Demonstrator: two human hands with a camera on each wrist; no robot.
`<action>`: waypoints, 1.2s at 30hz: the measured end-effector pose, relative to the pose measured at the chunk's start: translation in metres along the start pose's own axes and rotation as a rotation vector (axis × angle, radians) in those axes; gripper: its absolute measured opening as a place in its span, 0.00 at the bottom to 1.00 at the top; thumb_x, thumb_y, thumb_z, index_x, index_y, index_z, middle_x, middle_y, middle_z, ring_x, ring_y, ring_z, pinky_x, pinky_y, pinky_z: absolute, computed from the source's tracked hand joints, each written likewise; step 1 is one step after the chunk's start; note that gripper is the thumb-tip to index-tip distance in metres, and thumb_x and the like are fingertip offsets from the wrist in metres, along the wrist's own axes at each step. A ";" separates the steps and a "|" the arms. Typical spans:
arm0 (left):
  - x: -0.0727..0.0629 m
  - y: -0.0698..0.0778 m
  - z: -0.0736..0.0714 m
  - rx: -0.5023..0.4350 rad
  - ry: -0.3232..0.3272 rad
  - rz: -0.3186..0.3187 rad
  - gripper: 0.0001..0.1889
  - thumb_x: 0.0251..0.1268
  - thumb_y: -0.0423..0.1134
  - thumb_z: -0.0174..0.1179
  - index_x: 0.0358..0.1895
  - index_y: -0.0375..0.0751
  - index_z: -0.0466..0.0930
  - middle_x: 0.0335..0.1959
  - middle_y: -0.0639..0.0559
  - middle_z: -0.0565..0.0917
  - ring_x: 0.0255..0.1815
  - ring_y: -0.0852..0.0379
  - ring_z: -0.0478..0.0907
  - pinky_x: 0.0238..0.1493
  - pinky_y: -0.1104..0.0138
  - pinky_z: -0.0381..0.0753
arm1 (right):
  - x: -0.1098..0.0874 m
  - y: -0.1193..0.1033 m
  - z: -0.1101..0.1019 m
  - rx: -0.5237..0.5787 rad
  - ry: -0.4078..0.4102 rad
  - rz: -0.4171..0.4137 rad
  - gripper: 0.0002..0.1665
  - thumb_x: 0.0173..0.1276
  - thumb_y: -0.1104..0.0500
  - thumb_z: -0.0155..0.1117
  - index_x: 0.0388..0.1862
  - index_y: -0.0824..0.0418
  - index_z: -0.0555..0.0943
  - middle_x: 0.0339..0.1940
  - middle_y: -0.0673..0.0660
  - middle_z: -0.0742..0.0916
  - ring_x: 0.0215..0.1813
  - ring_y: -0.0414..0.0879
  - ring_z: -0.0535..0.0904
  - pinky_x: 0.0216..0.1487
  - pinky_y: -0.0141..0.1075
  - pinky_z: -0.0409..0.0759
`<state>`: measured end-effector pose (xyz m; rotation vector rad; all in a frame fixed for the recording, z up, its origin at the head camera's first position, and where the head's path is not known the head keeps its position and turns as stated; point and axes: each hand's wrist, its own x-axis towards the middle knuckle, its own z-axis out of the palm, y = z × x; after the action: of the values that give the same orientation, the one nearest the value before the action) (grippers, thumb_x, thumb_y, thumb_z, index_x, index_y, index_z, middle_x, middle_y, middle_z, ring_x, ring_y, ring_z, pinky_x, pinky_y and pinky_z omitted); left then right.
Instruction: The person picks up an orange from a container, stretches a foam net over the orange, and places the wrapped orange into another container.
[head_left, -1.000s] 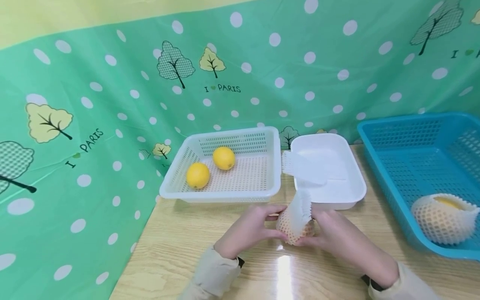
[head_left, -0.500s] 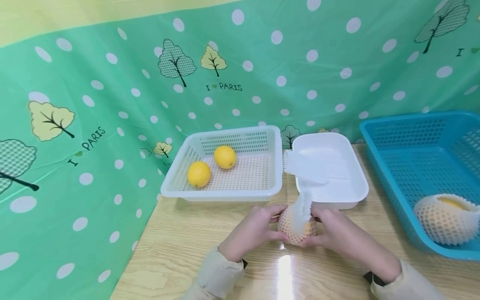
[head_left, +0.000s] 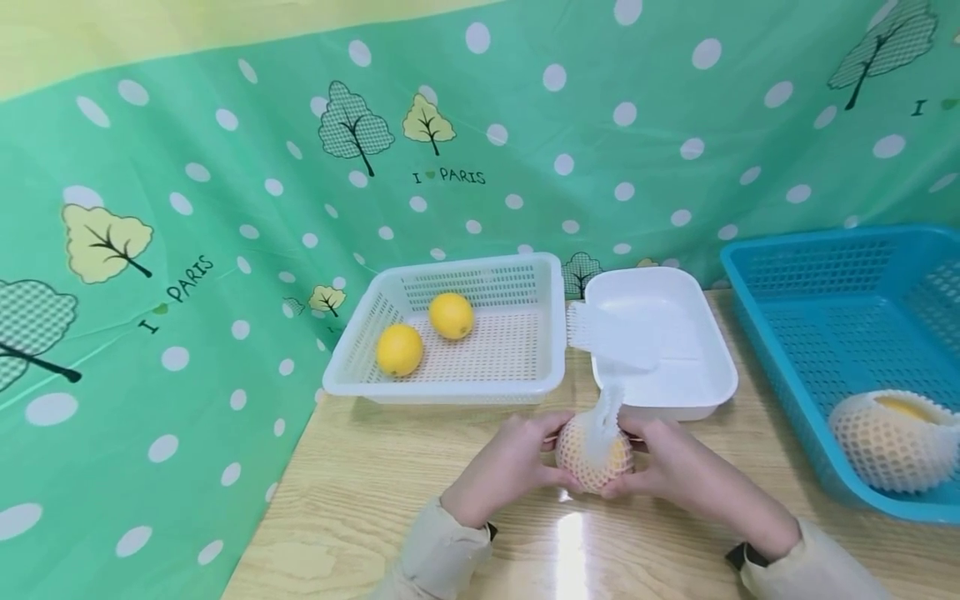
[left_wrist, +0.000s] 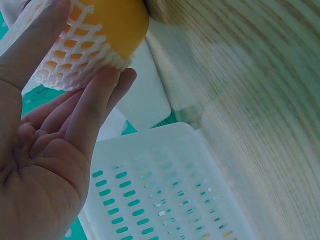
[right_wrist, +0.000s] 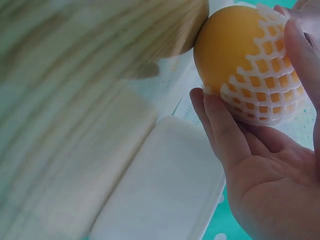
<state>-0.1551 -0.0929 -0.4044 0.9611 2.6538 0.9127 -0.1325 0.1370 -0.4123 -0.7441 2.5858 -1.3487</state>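
Observation:
An orange, yellow-orange and smooth, sits on the table between both hands inside a white foam net. The net's loose end stands up as a narrow neck above the fruit. In the left wrist view the lower part of the orange is bare below the net's edge. My left hand holds the netted orange from the left, thumb in front and fingers behind, fingertips at the net's lower edge. From the right, my right hand holds it the same way, fingertips at the net's edge.
A white slotted basket with two more oranges stands at the back left. Beside it, a white tray has a flat foam net over its left rim. A blue basket at right holds another netted fruit.
The net has come further down around the orange, and its upright end is shorter and narrower. Both hands stay on either side of the fruit. The view has shifted slightly.

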 end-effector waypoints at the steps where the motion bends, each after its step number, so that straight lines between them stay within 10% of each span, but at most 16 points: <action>1: 0.000 0.000 0.000 0.000 -0.005 -0.006 0.41 0.42 0.44 0.79 0.65 0.42 0.75 0.60 0.51 0.82 0.57 0.62 0.80 0.55 0.76 0.79 | 0.000 0.000 0.000 -0.002 -0.001 -0.003 0.40 0.45 0.49 0.82 0.56 0.65 0.79 0.52 0.57 0.86 0.55 0.56 0.83 0.55 0.42 0.84; 8: -0.006 -0.001 -0.005 0.082 -0.054 0.008 0.44 0.47 0.52 0.75 0.70 0.43 0.69 0.66 0.52 0.78 0.61 0.61 0.78 0.62 0.69 0.77 | -0.003 -0.006 0.001 -0.041 0.006 0.002 0.48 0.50 0.38 0.76 0.65 0.62 0.72 0.59 0.58 0.83 0.57 0.55 0.82 0.56 0.46 0.83; 13: -0.012 0.000 -0.009 0.099 -0.035 0.008 0.45 0.52 0.61 0.69 0.73 0.47 0.66 0.70 0.55 0.73 0.66 0.59 0.74 0.66 0.64 0.75 | -0.003 -0.011 0.004 -0.089 0.084 -0.031 0.37 0.55 0.37 0.73 0.56 0.57 0.78 0.53 0.52 0.86 0.55 0.52 0.83 0.54 0.46 0.84; 20: -0.006 0.003 -0.006 0.008 -0.010 0.055 0.34 0.54 0.51 0.72 0.66 0.46 0.74 0.61 0.58 0.81 0.56 0.67 0.78 0.54 0.74 0.81 | -0.002 -0.012 0.005 -0.109 0.106 -0.045 0.32 0.51 0.40 0.77 0.50 0.55 0.81 0.48 0.47 0.87 0.52 0.49 0.84 0.54 0.46 0.84; 36: -0.001 0.004 0.002 -0.123 -0.023 -0.103 0.38 0.44 0.42 0.79 0.64 0.45 0.76 0.57 0.54 0.84 0.53 0.62 0.82 0.54 0.73 0.81 | 0.000 -0.001 0.006 -0.078 0.045 -0.039 0.45 0.47 0.38 0.78 0.58 0.61 0.76 0.54 0.54 0.85 0.55 0.52 0.83 0.54 0.43 0.84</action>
<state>-0.1512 -0.0904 -0.4031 0.7948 2.5671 1.0204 -0.1303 0.1322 -0.4147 -0.7896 2.6861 -1.2958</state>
